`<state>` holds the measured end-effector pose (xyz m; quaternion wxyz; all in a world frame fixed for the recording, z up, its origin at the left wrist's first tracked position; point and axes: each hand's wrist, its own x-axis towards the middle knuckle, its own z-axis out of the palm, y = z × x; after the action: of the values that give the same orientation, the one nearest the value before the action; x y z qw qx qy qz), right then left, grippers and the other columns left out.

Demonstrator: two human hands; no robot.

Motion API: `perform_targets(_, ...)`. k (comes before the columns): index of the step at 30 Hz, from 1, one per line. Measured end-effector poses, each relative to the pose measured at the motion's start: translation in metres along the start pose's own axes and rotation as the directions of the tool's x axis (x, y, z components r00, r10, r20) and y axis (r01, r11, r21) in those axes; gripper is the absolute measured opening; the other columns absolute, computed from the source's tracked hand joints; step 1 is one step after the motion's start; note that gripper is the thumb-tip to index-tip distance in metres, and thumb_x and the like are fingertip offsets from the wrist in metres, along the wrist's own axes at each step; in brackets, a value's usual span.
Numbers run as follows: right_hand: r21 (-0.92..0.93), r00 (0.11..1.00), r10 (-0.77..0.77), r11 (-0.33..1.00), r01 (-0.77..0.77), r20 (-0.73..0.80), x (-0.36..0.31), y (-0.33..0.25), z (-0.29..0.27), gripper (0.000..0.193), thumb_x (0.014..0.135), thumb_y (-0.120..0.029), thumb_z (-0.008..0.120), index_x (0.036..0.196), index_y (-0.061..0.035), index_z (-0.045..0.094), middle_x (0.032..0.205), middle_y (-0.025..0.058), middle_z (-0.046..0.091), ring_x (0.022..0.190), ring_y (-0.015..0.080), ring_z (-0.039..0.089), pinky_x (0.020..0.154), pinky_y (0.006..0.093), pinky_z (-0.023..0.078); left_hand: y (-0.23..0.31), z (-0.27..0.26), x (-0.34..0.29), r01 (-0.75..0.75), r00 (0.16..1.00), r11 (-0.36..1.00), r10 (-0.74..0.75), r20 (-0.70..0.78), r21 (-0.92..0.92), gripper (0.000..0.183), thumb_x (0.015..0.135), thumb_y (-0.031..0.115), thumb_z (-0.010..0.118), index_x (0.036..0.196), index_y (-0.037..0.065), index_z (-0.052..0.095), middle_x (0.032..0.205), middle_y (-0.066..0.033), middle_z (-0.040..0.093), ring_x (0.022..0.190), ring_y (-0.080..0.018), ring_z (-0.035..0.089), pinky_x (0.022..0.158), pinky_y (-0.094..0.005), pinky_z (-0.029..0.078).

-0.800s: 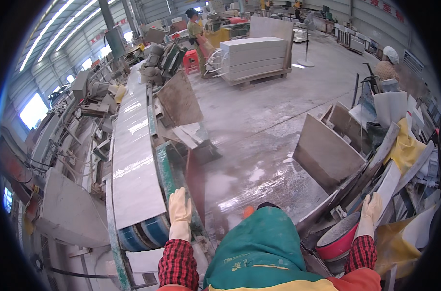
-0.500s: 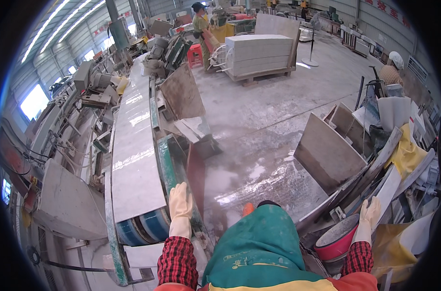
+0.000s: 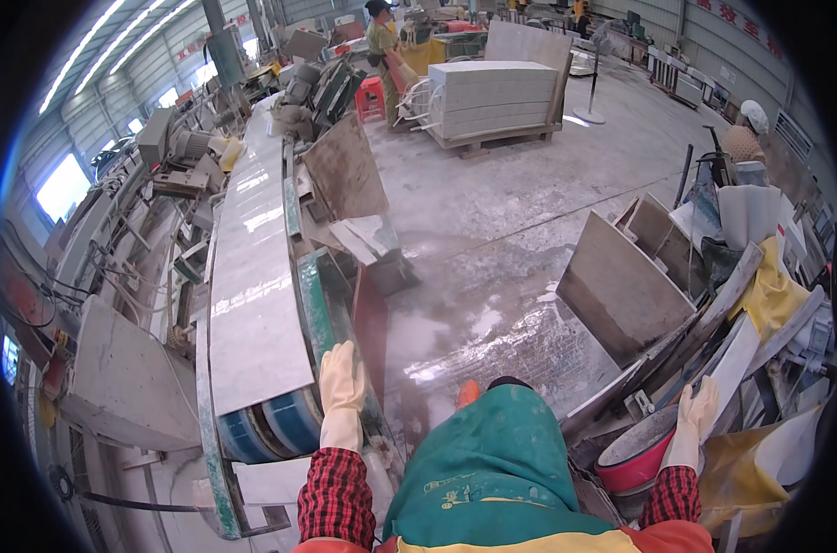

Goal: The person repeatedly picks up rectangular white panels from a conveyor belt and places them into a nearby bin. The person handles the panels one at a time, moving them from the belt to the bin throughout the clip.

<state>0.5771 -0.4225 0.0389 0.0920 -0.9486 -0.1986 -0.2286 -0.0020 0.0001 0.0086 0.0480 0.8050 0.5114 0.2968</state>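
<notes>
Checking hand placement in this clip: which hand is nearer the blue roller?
Left. The left hand is just right of the blue roller; the right hand is far across, beside the red tub.

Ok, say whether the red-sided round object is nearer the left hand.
No, the red-sided round object sits beside the right hand, while the left hand is over by the green rail.

The left hand and right hand are gloved in cream, the sleeves checked red and black, the apron green. The slab is whitish grey, the roller blue, the rail patchy green. The tub is pinkish red, the cloth yellow, the stool bright red.
</notes>
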Motion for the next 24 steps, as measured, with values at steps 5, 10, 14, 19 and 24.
perform_targets(5, -0.014, 1.000, 0.008, 1.000, -0.008, 0.021, -0.005, -0.003, -0.005, 0.057, 0.083, -0.024, 0.070, 0.133, -0.0009, 0.056, 0.137, 0.0215, 0.055, 0.130, 0.0374, 0.048, 0.112, 0.0446, 0.035, 0.000, 0.000, -0.001, 0.017, 1.000, 1.000, -0.017, 0.011, -0.006, 0.048, 0.086, 0.011, 0.067, 0.133, 0.007, 0.055, 0.133, -0.0224, 0.058, 0.127, -0.0413, 0.051, 0.112, -0.0454, 0.038)
perform_targets(10, -0.018, 0.995, 0.040, 0.999, -0.038, 0.090, -0.008, -0.011, -0.014, 0.056, 0.084, -0.026, 0.069, 0.134, -0.0025, 0.056, 0.140, 0.0203, 0.053, 0.132, 0.0360, 0.046, 0.113, 0.0432, 0.034, 0.001, 0.000, -0.001, 0.014, 1.000, 1.000, -0.014, -0.005, 0.009, 0.048, 0.086, 0.011, 0.067, 0.133, 0.008, 0.055, 0.132, -0.0224, 0.058, 0.127, -0.0418, 0.051, 0.111, -0.0454, 0.038)
perform_targets(14, -0.027, 0.992, 0.071, 0.997, -0.069, 0.108, -0.013, -0.015, -0.017, 0.056, 0.085, -0.026, 0.068, 0.134, -0.0037, 0.056, 0.142, 0.0195, 0.052, 0.134, 0.0350, 0.045, 0.114, 0.0423, 0.034, 0.002, -0.001, 0.001, 0.017, 1.000, 1.000, -0.017, 0.003, -0.002, 0.048, 0.086, 0.011, 0.067, 0.133, 0.008, 0.055, 0.132, -0.0224, 0.059, 0.127, -0.0417, 0.051, 0.111, -0.0458, 0.038)
perform_targets(19, -0.019, 0.996, 0.045, 0.999, -0.043, 0.073, -0.018, -0.021, -0.019, 0.056, 0.082, -0.024, 0.071, 0.132, -0.0033, 0.056, 0.138, 0.0198, 0.054, 0.132, 0.0358, 0.046, 0.112, 0.0428, 0.035, 0.001, -0.001, -0.001, 0.033, 0.999, 0.999, -0.033, 0.001, -0.012, 0.048, 0.087, 0.011, 0.067, 0.133, 0.008, 0.055, 0.133, -0.0224, 0.058, 0.127, -0.0424, 0.051, 0.111, -0.0461, 0.038)
perform_targets(24, -0.007, 1.000, -0.002, 1.000, 0.003, 0.003, -0.023, -0.014, -0.011, 0.056, 0.080, -0.022, 0.072, 0.131, -0.0025, 0.056, 0.136, 0.0206, 0.055, 0.129, 0.0372, 0.048, 0.111, 0.0436, 0.036, 0.001, 0.001, -0.002, 0.048, 0.999, 0.998, -0.048, -0.012, -0.027, 0.048, 0.087, 0.011, 0.067, 0.134, 0.008, 0.055, 0.134, -0.0223, 0.058, 0.127, -0.0431, 0.050, 0.110, -0.0463, 0.039)
